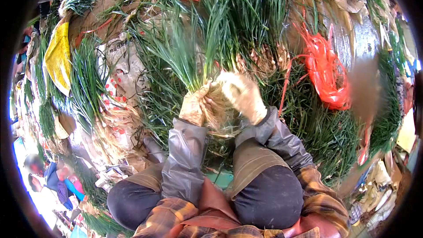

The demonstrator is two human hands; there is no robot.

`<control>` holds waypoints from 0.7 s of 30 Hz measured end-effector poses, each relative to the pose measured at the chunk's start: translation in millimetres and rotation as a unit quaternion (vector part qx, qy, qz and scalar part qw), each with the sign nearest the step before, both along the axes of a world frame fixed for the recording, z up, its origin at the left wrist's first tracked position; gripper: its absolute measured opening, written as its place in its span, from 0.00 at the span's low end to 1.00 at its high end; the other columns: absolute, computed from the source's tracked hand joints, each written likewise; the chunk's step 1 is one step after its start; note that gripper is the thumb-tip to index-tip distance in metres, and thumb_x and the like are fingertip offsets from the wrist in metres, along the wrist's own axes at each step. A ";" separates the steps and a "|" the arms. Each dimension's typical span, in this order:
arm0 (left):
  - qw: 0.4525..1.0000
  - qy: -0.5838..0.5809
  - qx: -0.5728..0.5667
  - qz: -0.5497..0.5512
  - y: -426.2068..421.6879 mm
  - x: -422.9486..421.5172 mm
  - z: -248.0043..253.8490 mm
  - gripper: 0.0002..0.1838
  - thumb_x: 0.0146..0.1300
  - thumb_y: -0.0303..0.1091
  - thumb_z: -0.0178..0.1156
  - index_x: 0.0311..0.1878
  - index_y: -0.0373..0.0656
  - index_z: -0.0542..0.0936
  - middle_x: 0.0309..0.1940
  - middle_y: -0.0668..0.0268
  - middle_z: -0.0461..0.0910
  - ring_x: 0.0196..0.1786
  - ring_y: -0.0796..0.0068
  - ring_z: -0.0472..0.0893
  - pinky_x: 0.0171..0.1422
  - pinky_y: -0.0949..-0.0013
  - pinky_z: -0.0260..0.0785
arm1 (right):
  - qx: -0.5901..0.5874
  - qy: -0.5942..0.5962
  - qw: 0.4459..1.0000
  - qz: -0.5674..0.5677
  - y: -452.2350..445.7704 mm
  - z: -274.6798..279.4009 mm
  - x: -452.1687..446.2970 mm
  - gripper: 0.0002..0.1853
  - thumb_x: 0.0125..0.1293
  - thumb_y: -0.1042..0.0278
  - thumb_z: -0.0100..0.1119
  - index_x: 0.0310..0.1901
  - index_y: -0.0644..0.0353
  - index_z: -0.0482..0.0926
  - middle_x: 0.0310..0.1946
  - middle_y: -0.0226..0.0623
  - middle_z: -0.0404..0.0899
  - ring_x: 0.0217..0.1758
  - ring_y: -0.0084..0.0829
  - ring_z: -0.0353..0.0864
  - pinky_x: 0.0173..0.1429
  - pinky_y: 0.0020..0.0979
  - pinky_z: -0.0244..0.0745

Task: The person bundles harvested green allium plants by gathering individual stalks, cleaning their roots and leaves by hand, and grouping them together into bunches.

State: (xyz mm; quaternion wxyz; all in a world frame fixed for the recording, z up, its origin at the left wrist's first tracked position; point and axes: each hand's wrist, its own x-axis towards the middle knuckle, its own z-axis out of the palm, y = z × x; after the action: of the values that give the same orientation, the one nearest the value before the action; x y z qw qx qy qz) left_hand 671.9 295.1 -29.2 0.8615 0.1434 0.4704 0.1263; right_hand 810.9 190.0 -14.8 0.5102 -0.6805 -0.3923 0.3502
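Note:
My left hand point(194, 107) is closed around a bunch of spring onions point(189, 68), just above its pale, stringy roots point(217, 113). The green leaves point up and away from me. My right hand point(243, 96) is beside the roots on the right; motion smears it, so its fingers do not show clearly. Beyond both hands lie more spring onions point(220, 22), and a row of bulbs with roots point(264, 59) shows at the right of that pile. Loose green leaves point(282, 101) cover the ground around my hands.
A tangle of red plastic strips point(326, 68) lies at the right. On the left, another spring onion bunch point(86, 79) rests near a yellow sack piece point(58, 57) and printed paper point(125, 61). A blurred brown spot point(365, 88) covers part of the right side. My bent knees point(269, 196) frame the near side.

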 end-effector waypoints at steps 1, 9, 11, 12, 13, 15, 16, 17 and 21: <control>0.995 -0.092 -0.041 -0.021 4.6 -14.4 -15.3 0.10 0.61 0.27 0.57 0.42 0.30 0.79 0.29 0.60 0.80 0.28 0.72 0.81 0.32 0.74 0.76 | 0.025 0.150 0.986 -0.063 1.5 -13.3 5.3 0.19 0.65 0.61 0.53 0.53 0.64 0.70 0.45 0.42 0.76 0.41 0.28 0.77 0.43 0.27 0.76; 0.996 -0.079 -0.044 0.011 -11.2 1.0 14.1 0.13 0.64 0.27 0.54 0.50 0.31 0.72 0.29 0.64 0.77 0.28 0.73 0.78 0.31 0.74 0.75 | -0.145 0.373 0.912 -0.094 34.2 3.3 17.2 0.16 0.63 0.63 0.57 0.45 0.69 0.75 0.30 0.37 0.80 0.32 0.23 0.79 0.32 0.24 0.74; 0.990 -0.117 -0.080 0.024 -10.4 -7.5 5.0 0.13 0.64 0.29 0.55 0.49 0.33 0.73 0.28 0.64 0.76 0.29 0.73 0.77 0.34 0.71 0.74 | -0.131 0.289 0.928 -0.197 25.1 -33.1 31.7 0.09 0.64 0.67 0.55 0.39 0.64 0.77 0.28 0.35 0.79 0.26 0.22 0.77 0.26 0.21 0.72; 0.987 -0.129 -0.092 0.025 -9.5 -6.3 14.0 0.13 0.64 0.31 0.55 0.49 0.35 0.73 0.29 0.62 0.77 0.29 0.70 0.77 0.36 0.67 0.74 | -0.026 0.235 0.950 -0.203 7.7 -68.2 40.1 0.08 0.65 0.67 0.54 0.37 0.62 0.77 0.27 0.34 0.78 0.24 0.20 0.75 0.25 0.21 0.70; 0.998 -0.022 -0.051 0.002 -7.0 -1.4 27.0 0.13 0.64 0.31 0.54 0.49 0.35 0.74 0.32 0.60 0.79 0.33 0.66 0.79 0.37 0.64 0.74 | -0.027 0.392 0.886 -0.246 9.5 -45.9 46.0 0.08 0.64 0.66 0.54 0.38 0.62 0.77 0.27 0.33 0.78 0.24 0.19 0.74 0.24 0.20 0.69; 0.984 -0.154 -0.089 -0.031 -0.7 -28.0 -28.1 0.13 0.64 0.28 0.53 0.50 0.32 0.73 0.35 0.54 0.80 0.32 0.67 0.81 0.32 0.69 0.75 | -0.256 0.329 0.901 -0.122 22.1 14.8 43.1 0.10 0.64 0.63 0.54 0.37 0.62 0.78 0.27 0.31 0.78 0.24 0.20 0.74 0.25 0.21 0.70; 0.992 -0.079 -0.096 0.002 -6.3 -5.5 9.8 0.13 0.64 0.28 0.53 0.50 0.32 0.74 0.36 0.55 0.81 0.33 0.67 0.81 0.32 0.68 0.75 | -0.224 0.315 0.916 -0.105 25.9 12.3 26.0 0.09 0.63 0.65 0.56 0.34 0.62 0.78 0.27 0.33 0.78 0.23 0.21 0.75 0.25 0.21 0.71; 0.994 -0.005 -0.101 0.035 -11.0 18.3 49.4 0.13 0.64 0.28 0.53 0.50 0.32 0.74 0.38 0.55 0.81 0.34 0.66 0.82 0.33 0.68 0.76 | -0.191 0.300 0.930 -0.088 24.7 5.1 15.6 0.08 0.61 0.66 0.58 0.32 0.63 0.79 0.27 0.36 0.78 0.23 0.21 0.75 0.24 0.21 0.72; 0.996 -0.021 -0.059 -0.057 -2.8 -10.6 11.9 0.10 0.65 0.32 0.53 0.47 0.39 0.74 0.33 0.62 0.78 0.29 0.74 0.77 0.28 0.74 0.72 | -0.178 0.282 0.941 -0.052 33.8 0.0 15.1 0.14 0.63 0.60 0.58 0.39 0.65 0.77 0.31 0.36 0.78 0.27 0.21 0.77 0.30 0.22 0.74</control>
State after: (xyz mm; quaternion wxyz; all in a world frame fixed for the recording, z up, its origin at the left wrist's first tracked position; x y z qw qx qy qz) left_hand 661.3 292.3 -17.3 0.8840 0.1166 0.4498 0.0522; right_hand 826.0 223.7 -14.8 0.4883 -0.6528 -0.1274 0.5650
